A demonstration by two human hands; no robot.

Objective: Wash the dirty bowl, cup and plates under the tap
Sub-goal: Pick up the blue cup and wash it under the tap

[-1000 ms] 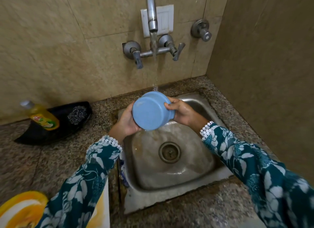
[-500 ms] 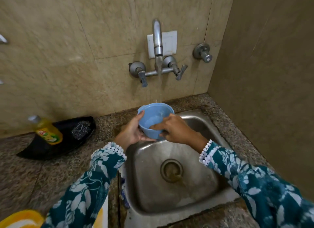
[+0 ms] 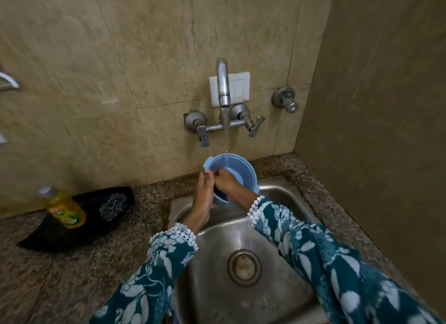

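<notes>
A light blue plastic bowl (image 3: 243,170) is held mouth-up over the back of the steel sink (image 3: 284,193), right under the tap (image 3: 223,87). A thin stream of water runs from the spout into the bowl. My left hand (image 3: 204,193) grips the bowl's near left side and rim. My right hand (image 3: 225,181) reaches over the near rim with its fingers inside the bowl. The bowl's lower part is hidden behind both hands. No cup or plate shows in this view.
A black tray (image 3: 48,237) on the granite counter (image 3: 60,280) at the left holds a yellow dish-soap bottle (image 3: 64,209) and a steel scrubber (image 3: 113,206). Tiled walls close the back and right. The drain (image 3: 243,267) sits mid-sink.
The bowl was turned from bottom-toward-me to mouth-up under the stream. My right hand moved from the outside rim to inside the bowl. The view tilted up, away from the yellow plate.
</notes>
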